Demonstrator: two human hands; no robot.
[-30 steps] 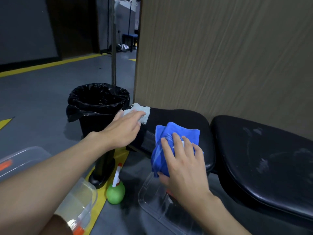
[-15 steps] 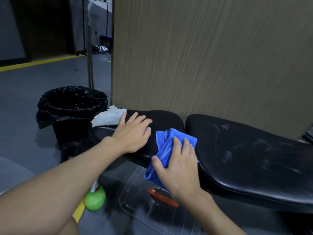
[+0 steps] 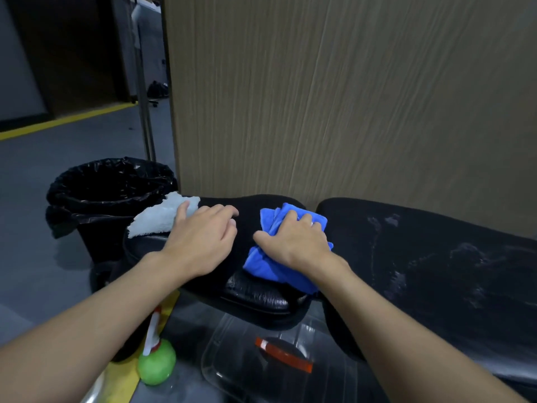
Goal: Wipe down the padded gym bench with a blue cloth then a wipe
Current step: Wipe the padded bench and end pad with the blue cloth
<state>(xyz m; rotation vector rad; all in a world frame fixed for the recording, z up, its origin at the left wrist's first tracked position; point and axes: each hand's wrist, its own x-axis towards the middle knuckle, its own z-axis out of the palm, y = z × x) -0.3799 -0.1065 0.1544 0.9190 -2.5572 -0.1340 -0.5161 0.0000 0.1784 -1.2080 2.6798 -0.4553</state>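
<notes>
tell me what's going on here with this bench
A person is wiping a black bench. The right hand holds a bunched blue cloth down on the small pad. The left hand rests open on the same pad, forefinger at the edge of a white wipe lying at its far end. The long pad on the right shows smudges.
</notes>
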